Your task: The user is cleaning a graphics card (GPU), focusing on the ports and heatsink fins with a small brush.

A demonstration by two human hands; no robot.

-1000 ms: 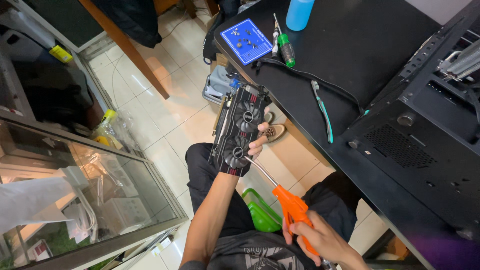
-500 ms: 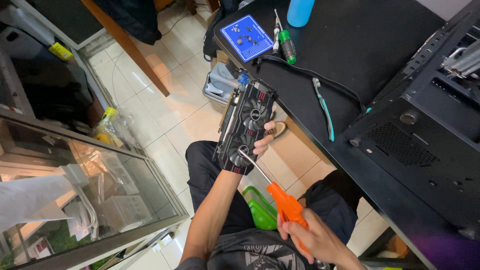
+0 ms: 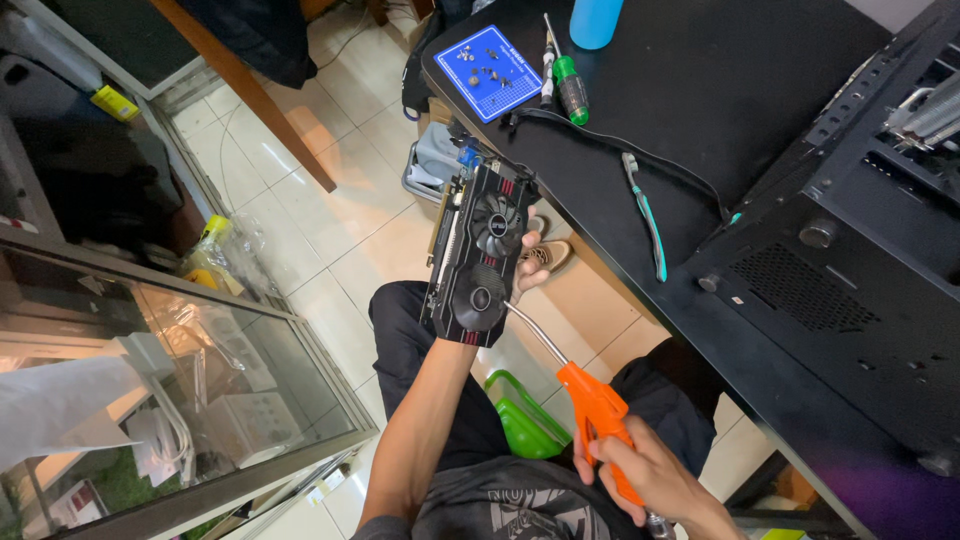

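From the head camera, looking down past the person's knees: the left hand (image 3: 528, 272) holds a black graphics card (image 3: 481, 256) with two fans out over the tiled floor (image 3: 330, 240), just beside the edge of the black table (image 3: 700, 90). Its grip is wrapped round the card from behind, so only the fingertips show at the right edge. The right hand (image 3: 645, 475) has its grip closed round the orange air blower gun (image 3: 598, 420), whose thin metal nozzle points up and touches, or nearly touches, the lower fan.

On the table lie a blue mat (image 3: 492, 58) with small screws, a green-handled screwdriver (image 3: 571, 85), a teal toothbrush (image 3: 645, 215) and a black cable (image 3: 640, 160); an open black computer case (image 3: 850, 260) stands at the right.

To my eye the risks are these: the metal tip could scrape the fan blades, a hard blast could overspin the fan, and a card held by fingertips over tile could slip.

The left palm is hidden behind the card, the trigger finger is hard to make out, and the gun's hose end is cut off below.
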